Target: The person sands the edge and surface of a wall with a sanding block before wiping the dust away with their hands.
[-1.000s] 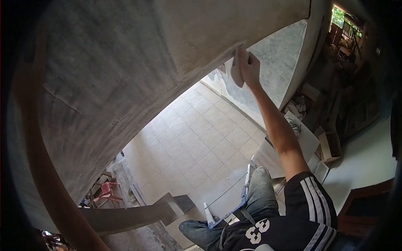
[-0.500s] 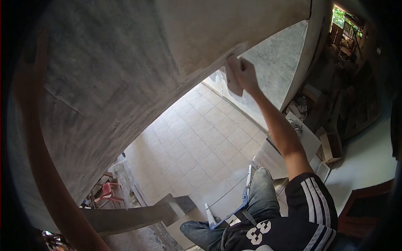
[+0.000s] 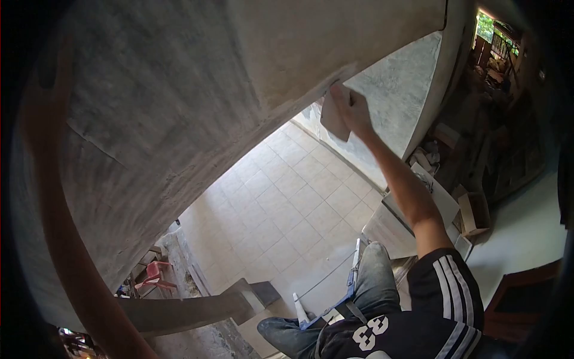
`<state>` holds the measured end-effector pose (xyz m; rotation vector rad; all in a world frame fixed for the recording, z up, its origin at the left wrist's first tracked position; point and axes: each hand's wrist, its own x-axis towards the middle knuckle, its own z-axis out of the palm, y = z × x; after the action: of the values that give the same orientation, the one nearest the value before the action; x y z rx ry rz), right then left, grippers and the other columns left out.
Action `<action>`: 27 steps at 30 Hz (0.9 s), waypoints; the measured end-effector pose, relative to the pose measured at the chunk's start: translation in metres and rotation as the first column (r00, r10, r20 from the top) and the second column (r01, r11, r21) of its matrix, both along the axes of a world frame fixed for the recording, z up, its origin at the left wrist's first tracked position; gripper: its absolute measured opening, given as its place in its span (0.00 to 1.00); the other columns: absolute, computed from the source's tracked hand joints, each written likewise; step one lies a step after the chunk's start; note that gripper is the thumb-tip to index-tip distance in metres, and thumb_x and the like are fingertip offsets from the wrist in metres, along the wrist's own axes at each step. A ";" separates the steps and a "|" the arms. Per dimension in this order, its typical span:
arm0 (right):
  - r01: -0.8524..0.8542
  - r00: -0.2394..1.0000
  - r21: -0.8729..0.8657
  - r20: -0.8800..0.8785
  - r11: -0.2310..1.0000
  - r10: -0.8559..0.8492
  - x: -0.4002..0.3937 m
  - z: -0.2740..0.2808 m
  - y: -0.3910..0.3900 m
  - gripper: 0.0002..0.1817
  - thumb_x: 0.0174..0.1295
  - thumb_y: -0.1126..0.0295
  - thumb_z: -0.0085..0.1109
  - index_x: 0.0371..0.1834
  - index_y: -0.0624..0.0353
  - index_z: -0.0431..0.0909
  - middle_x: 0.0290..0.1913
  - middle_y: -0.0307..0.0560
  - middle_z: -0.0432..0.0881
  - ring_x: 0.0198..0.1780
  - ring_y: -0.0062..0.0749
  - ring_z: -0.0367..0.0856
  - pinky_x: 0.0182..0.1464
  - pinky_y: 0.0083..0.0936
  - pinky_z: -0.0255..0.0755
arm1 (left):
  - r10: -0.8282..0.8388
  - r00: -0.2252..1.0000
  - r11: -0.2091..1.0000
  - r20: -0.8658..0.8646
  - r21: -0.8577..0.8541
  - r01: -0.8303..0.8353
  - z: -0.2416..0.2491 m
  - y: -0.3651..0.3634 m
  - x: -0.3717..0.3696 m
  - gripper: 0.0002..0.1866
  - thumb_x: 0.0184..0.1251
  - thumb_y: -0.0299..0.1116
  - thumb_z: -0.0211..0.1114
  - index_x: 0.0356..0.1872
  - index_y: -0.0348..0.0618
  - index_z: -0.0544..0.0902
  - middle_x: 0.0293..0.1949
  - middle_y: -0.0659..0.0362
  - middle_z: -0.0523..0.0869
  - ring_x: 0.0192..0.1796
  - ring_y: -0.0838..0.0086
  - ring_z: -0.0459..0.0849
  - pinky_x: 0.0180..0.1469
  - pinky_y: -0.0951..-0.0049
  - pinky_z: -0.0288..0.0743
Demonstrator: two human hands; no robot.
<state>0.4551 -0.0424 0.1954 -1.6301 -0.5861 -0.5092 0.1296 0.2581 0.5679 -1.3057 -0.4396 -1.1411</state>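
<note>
My right hand is closed on a flat beige sheet, one end of it right at the lower edge of the grey plastered surface. The sheet's lower part hangs below the fingers with a slanted corner. At the far left, in shadow, my left hand is raised against the same plaster, thumb and fingers apart. A thin crack runs across the plaster just right of that hand.
Far below lies a tiled floor. A blue-and-white metal frame stands between my knees. A red chair is at lower left, an open cardboard box at right. Clutter fills the dark area at upper right.
My right hand has shifted slightly down and right along the edge, and the sheet now shows more of its face. My left hand stays in nearly the same place on the plaster.
</note>
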 end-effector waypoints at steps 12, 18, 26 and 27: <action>-0.034 0.951 0.214 -0.294 0.976 0.098 0.012 0.019 -0.016 0.32 0.68 0.43 0.54 0.36 0.69 0.83 0.32 0.50 0.85 0.38 0.28 0.82 0.43 0.29 0.74 | -0.290 0.957 0.933 0.026 -0.217 0.289 0.012 0.018 -0.004 0.39 0.63 0.68 0.55 0.62 0.46 0.78 0.59 0.48 0.81 0.61 0.56 0.79 0.63 0.61 0.71; -0.047 0.976 0.089 -0.209 0.995 0.065 0.004 0.013 -0.014 0.33 0.68 0.42 0.52 0.37 0.69 0.83 0.31 0.50 0.85 0.36 0.28 0.82 0.41 0.27 0.74 | -0.394 0.919 0.914 -0.034 -0.122 0.387 0.009 -0.008 -0.002 0.31 0.65 0.61 0.59 0.60 0.51 0.79 0.58 0.54 0.83 0.59 0.58 0.81 0.59 0.62 0.74; -0.073 0.986 -0.054 -0.152 0.996 0.064 -0.007 0.020 -0.015 0.34 0.67 0.41 0.53 0.35 0.70 0.82 0.29 0.49 0.84 0.33 0.28 0.81 0.39 0.29 0.74 | -0.393 0.918 0.916 -0.062 -0.117 0.384 0.008 -0.010 -0.003 0.26 0.68 0.56 0.60 0.60 0.52 0.80 0.57 0.55 0.83 0.58 0.60 0.82 0.59 0.63 0.75; -0.088 0.980 -0.043 -0.181 0.995 0.079 -0.003 0.026 -0.017 0.34 0.67 0.41 0.53 0.36 0.71 0.82 0.29 0.50 0.84 0.35 0.29 0.81 0.42 0.30 0.74 | -0.366 0.928 0.928 -0.076 -0.104 0.357 0.007 -0.010 -0.003 0.26 0.68 0.55 0.60 0.59 0.52 0.80 0.57 0.55 0.83 0.58 0.60 0.82 0.59 0.63 0.75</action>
<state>0.4518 -0.0599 0.2217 -1.6717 -0.5342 -0.2842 0.1265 0.2484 0.5748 -1.5547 -0.1823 -1.3699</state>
